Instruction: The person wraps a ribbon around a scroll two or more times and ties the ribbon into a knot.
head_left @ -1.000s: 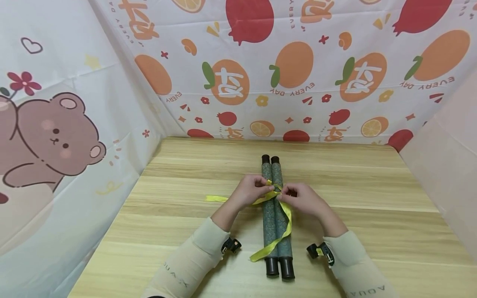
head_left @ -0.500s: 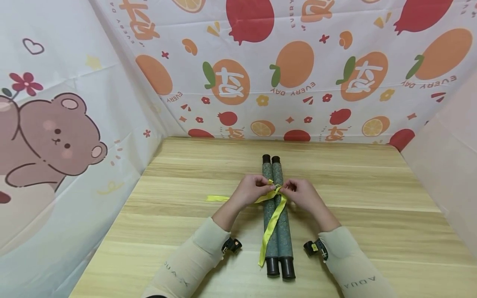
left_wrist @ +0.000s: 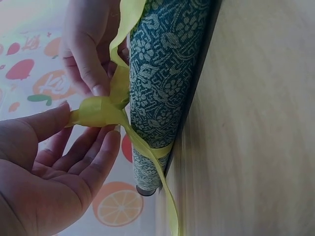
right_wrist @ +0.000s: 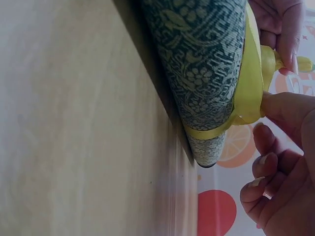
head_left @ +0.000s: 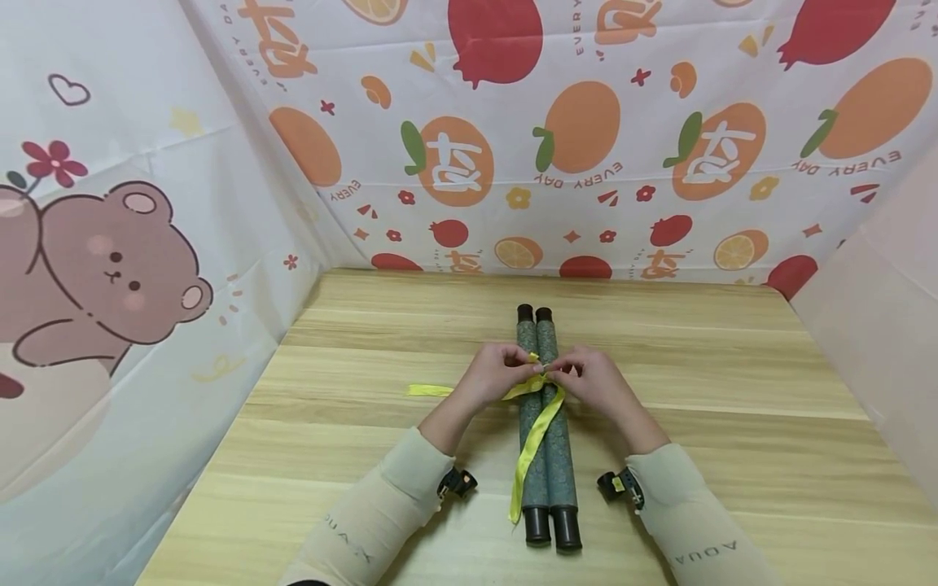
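A scroll [head_left: 558, 456], rolled from both sides into two green floral-patterned rolls with dark end knobs, lies lengthwise on the table. Yellow ribbon [head_left: 537, 448] runs around its middle, one tail slanting down over the rolls and another stretching out to the left. My left hand [head_left: 498, 373] pinches a ribbon loop [left_wrist: 96, 112] between thumb and fingers, just above the rolls. Close beside it, my right hand [head_left: 592, 381] pinches the ribbon at the crossing; in the right wrist view its thumb [right_wrist: 278, 105] presses the band while the other fingers curl below.
The wooden table [head_left: 352, 456] extends on both sides of the scroll. A fruit-printed cloth [head_left: 645, 65] hangs at the back, and a bear-printed cloth [head_left: 110, 268] on the left. Small wrist cameras [head_left: 458, 483] sit under both forearms.
My right hand has moved slightly left and up, closer to the left hand. The hanging ribbon tail has swung from a curve over the right roll to a straighter slant. The left hand stays put.
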{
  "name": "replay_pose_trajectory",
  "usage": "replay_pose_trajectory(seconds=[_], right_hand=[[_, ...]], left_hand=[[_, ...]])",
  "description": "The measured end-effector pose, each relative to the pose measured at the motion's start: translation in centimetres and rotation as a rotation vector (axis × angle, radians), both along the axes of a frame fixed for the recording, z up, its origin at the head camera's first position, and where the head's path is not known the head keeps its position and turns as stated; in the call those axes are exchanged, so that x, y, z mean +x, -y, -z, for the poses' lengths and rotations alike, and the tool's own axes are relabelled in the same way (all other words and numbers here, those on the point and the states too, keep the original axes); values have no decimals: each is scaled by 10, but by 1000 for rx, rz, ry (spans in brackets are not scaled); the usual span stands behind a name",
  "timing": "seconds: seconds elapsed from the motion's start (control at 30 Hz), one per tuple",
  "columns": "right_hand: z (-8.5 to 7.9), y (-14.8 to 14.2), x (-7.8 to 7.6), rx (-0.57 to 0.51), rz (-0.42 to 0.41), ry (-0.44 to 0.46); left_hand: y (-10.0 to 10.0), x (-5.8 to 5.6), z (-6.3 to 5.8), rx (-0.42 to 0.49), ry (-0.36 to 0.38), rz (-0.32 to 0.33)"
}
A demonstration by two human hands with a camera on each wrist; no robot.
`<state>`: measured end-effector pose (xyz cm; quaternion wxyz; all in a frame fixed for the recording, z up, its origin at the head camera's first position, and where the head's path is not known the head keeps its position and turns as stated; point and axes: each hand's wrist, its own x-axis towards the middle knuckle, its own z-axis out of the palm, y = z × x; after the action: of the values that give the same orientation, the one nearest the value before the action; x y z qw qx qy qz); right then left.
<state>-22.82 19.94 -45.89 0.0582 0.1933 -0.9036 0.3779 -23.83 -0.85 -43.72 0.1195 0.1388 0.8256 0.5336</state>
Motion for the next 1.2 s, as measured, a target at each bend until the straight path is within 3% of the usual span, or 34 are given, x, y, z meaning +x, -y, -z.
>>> replay_pose_trajectory(seconds=[0.27, 0.47, 0.8, 1.2], right_hand=[[2, 8, -3, 52, 52, -46], [3, 10, -7, 33, 61, -28], [6, 11, -9, 71, -8, -121], [9, 12, -10, 33, -44, -225]], left_hand=[[-2, 1, 3, 28, 0, 13], [-5, 1, 4, 47, 3, 26], [-5, 2, 3, 62, 3, 31], [-5, 1, 3, 57, 13, 40]])
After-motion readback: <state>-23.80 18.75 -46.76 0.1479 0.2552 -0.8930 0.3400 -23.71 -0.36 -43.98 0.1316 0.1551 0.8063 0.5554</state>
